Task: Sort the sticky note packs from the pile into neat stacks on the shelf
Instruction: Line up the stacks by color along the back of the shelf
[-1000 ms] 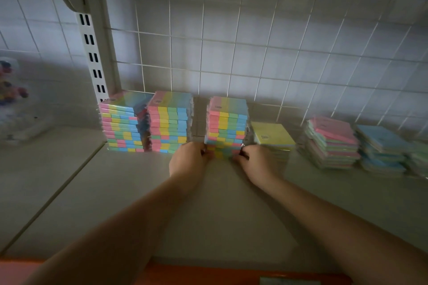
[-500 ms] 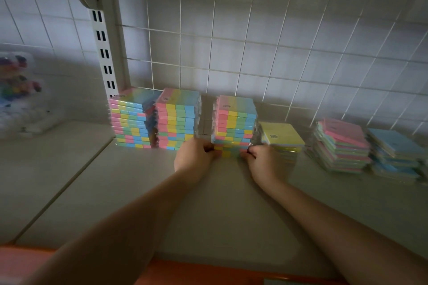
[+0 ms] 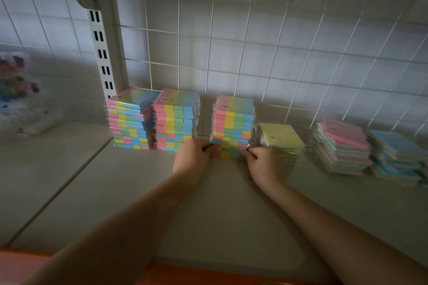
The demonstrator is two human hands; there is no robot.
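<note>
both hands reach to the back of the shelf point(image 3: 208, 203), where a tall stack of striped sticky note packs point(image 3: 234, 120) stands near the back edge, in front of the wire grid point(image 3: 254, 41); the left hand point(image 3: 193, 157) grips the stack's lower left side with curled fingers, and the right hand point(image 3: 262, 164) grips its lower right side the same way, so the bottom packs sit between the two hands; to the left, toward the back left corner, two more striped stacks point(image 3: 152, 120) stand touching each other, well apart from the held one; just beside the held stack on its right is a shorter stack with a yellow pack point(image 3: 281, 136) on top; further along the back edge toward the right are a stack topped in pink point(image 3: 342, 143) and one topped in blue point(image 3: 393, 148), both less tidy; at the far left a clear container point(image 3: 20, 90) holds small coloured bits, too blurred to tell what.
</note>
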